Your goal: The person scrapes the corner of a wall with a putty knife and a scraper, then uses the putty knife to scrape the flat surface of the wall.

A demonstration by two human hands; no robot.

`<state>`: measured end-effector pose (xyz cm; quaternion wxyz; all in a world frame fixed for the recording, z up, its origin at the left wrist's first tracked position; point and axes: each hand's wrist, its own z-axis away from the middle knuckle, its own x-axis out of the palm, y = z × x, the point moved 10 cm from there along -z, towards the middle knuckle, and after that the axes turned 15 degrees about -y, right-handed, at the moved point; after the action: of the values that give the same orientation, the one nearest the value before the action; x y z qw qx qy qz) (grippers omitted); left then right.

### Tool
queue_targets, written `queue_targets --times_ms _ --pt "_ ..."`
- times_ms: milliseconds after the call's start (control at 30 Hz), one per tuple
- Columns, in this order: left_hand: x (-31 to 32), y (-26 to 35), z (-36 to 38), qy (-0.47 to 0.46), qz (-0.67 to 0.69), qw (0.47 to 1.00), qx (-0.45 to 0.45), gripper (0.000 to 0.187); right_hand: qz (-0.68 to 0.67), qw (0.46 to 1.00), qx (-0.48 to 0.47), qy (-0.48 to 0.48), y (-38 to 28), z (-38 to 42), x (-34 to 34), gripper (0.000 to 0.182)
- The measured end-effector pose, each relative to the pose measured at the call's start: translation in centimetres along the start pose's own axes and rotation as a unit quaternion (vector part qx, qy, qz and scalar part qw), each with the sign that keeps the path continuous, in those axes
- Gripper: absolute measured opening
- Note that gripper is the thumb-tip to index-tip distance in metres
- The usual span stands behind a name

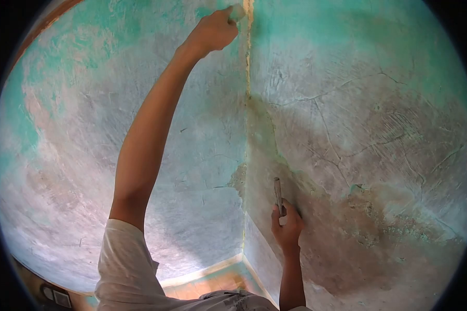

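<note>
My left hand [217, 31] is raised high at the wall corner, its fingers closed on a small pale object [237, 13] that I cannot make out. That object is beside the yellowish corner line [248, 46]. Lower down, my right hand [288, 226] grips a short grey-brown stick-like tool [278, 192], which points upward in front of the right wall [337, 249]. The tool's lower end is partly hidden by my fingers.
Worn green and grey paint covers the left wall [78, 145]. Cracks and rough brown patches mark the right wall. A pale edge [202, 272] borders an orange-brown surface [213, 284] below. Dark items [54, 295] lie at the bottom left.
</note>
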<state>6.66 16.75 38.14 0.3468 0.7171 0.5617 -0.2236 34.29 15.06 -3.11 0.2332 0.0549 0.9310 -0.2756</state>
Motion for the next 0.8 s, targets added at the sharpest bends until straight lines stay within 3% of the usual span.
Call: queue_targets --times_ms 100,200,400,500,700,800 --pt "0.0 -1.5 2.1 -0.022 0.054 0.998 -0.031 0.058 0.011 1.0 -0.009 0.004 0.0 -0.1 0.3 0.024" --pt "0.0 -1.0 1.0 0.002 0.032 0.999 -0.009 0.058 0.008 1.0 -0.001 0.009 -0.2 -0.3 0.2 0.024" --pt "0.0 0.5 -1.3 -0.066 -0.021 0.998 -0.007 0.059 0.012 1.0 -0.002 0.012 0.0 0.3 0.3 0.024" --pt "-0.4 -0.9 0.3 -0.044 0.015 0.999 -0.008 0.059 0.013 1.0 -0.016 0.007 0.0 -0.2 0.2 0.024" --pt "-0.2 -0.2 -1.1 0.04 -0.052 0.998 0.012 0.056 0.02 1.0 -0.005 0.0 0.0 -0.4 0.1 0.024" --pt "0.0 -0.6 -1.5 -0.05 0.038 0.998 -0.019 0.058 0.015 1.0 0.0 -0.003 0.0 0.0 0.5 0.024"
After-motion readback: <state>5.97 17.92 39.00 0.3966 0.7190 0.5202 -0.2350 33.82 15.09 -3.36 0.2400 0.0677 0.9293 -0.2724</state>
